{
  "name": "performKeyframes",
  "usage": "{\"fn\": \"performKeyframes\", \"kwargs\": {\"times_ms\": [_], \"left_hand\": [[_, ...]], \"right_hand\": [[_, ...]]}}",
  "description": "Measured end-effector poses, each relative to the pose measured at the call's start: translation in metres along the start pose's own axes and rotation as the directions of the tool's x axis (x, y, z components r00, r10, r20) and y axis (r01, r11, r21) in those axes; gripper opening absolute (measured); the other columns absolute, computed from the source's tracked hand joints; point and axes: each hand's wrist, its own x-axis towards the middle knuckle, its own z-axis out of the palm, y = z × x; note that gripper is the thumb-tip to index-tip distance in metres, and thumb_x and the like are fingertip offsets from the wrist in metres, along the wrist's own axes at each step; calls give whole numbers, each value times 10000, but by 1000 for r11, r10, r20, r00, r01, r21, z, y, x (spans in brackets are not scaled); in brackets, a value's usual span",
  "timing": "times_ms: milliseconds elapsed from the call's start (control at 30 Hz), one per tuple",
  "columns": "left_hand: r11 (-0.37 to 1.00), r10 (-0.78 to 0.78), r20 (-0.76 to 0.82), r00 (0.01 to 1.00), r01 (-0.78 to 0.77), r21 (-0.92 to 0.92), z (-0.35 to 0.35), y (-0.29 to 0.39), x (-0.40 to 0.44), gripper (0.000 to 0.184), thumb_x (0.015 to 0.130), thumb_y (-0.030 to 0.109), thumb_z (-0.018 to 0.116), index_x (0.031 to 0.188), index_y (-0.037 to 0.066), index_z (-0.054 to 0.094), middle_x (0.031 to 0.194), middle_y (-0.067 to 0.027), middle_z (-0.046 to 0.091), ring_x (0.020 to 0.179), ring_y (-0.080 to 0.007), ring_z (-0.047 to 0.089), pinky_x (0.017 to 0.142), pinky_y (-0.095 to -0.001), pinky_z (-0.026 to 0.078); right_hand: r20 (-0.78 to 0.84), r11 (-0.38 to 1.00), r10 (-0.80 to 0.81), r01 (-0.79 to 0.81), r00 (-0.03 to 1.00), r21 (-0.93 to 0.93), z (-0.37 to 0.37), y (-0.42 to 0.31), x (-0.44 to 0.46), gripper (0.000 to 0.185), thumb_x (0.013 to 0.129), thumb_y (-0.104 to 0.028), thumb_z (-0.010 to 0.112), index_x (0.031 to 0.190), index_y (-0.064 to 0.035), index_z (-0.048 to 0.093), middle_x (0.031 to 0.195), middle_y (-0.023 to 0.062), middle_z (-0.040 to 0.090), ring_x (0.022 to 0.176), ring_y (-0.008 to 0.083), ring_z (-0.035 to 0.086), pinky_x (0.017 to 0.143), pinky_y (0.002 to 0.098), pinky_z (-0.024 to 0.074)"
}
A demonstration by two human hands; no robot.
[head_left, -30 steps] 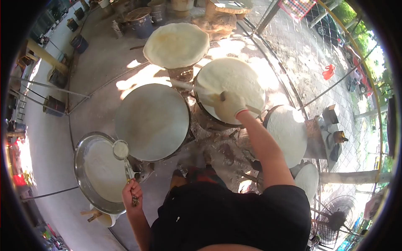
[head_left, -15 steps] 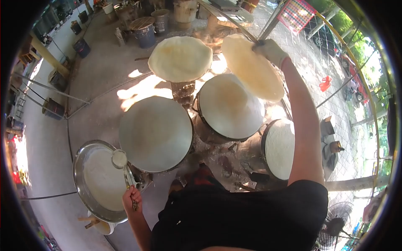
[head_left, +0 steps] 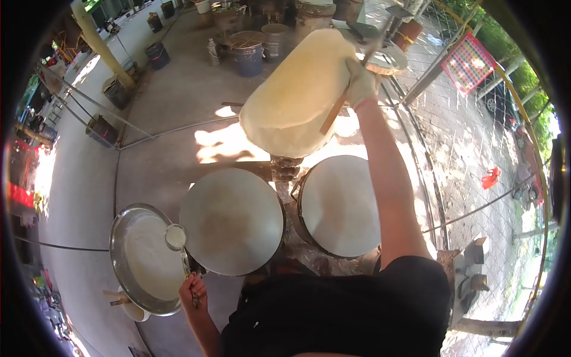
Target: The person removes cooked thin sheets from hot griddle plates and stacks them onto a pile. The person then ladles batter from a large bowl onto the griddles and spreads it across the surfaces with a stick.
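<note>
My left hand [head_left: 194, 291] is closed round the handle of a ladle [head_left: 175, 237], whose bowl sits over a wide metal basin [head_left: 114, 250] of pale batter [head_left: 153, 256]. My gloved right hand [head_left: 361, 83] is stretched far forward, closed round a long flat wooden stick [head_left: 334, 116] and the edge of a large, thin, pale pancake [head_left: 297, 83]. That sheet spreads over the round pancake [head_left: 285, 140] at the back, covering most of it. Two round griddles, the left one [head_left: 232, 220] and the right one [head_left: 339, 205], lie nearer me with bare, faintly browned surfaces.
Metal buckets [head_left: 248, 56] stand on the floor at the back. A wire fence [head_left: 464, 137] runs along the right, with a checked cloth [head_left: 468, 63] hanging on it. A small pot [head_left: 135, 312] with wooden handles is below the basin. Metal rails [head_left: 95, 104] cross the left.
My right hand has carried the pancake forward and left, from above the right griddle onto the round pancake at the back. The view has shifted; my left hand keeps the ladle over the basin.
</note>
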Motion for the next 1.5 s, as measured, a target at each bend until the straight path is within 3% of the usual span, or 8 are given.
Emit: {"fn": "performKeyframes", "kwargs": {"times_ms": [233,433,567,700,900,1067,1333,1500], "left_hand": [[996,87,-60,994,-85,34,28,-10,-4,115,917,70,482,951,-40,492,635,-14,412,467,-83,386,366,-222,333],[976,164,-19,986,-159,146,10,-13,-3,128,906,82,497,954,-29,538,633,-9,414,452,-88,361,355,-223,305],[982,132,-70,989,-121,148,11,-14,-12,149,920,94,492,976,-43,511,605,-6,396,454,-88,377,357,-224,330],[997,41,-55,998,-38,63,-3,-2,-11,175,942,115,472,1001,-45,515,602,-1,379,452,-85,373,354,-219,329],[991,-24,143,989,42,-129,-77,48,0,238,997,218,410,981,9,524,615,5,395,382,-81,312,314,-224,279],[952,245,-51,968,-230,200,-154,126,-20,219,975,220,441,928,22,522,623,-7,430,429,-97,376,352,-240,299],[817,-64,-215,975,175,550,-379,217,35,194,878,179,493,805,6,539,675,-104,548,523,-169,532,427,-316,382],[74,506,-15,862,-27,997,-429,214,102,196,849,145,492,914,-34,538,631,-138,552,481,-212,553,441,-355,438]], "right_hand": [[-465,913,194,-333,864,-237,-176,213,34,309,825,-192,632,1027,40,607,715,60,575,587,167,522,533,326,439],[-444,768,125,-370,887,-522,-207,228,24,186,806,-120,630,946,4,619,659,58,564,519,171,513,484,314,425],[-463,939,200,-304,864,-162,-208,203,11,84,823,-109,617,813,-46,562,600,50,520,451,153,507,382,289,368],[-549,744,-17,-356,836,-565,-197,160,-42,169,830,-185,604,818,-18,632,602,30,567,463,119,498,441,285,392],[3,731,404,-321,915,-602,-91,168,-227,195,852,-148,578,1030,-72,599,651,-24,512,460,56,401,409,229,307],[219,570,723,-385,656,-726,-9,280,-429,190,889,-66,535,1066,-44,601,721,33,594,561,131,551,477,270,428],[435,168,828,583,354,-795,87,434,-615,315,950,-320,481,1090,-76,623,748,160,638,711,297,627,670,398,491],[191,-50,952,735,240,-676,148,507,-613,423,948,-385,433,948,-31,662,772,201,664,790,369,651,721,466,497]]}}
